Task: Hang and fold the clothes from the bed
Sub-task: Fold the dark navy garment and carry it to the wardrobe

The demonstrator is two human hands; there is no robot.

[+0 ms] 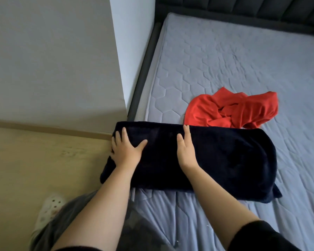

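Both hands (127,149) (186,147) flat on plush navy folded garment (216,160), quilted mattress (243,60)

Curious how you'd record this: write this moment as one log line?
step: folding; left hand: flat on dark garment; right hand: flat on dark garment; red garment: crumpled behind, on mattress

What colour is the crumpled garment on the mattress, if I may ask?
The crumpled garment is bright red; head view.

Soft, even daylight; wide-angle bending at edges.
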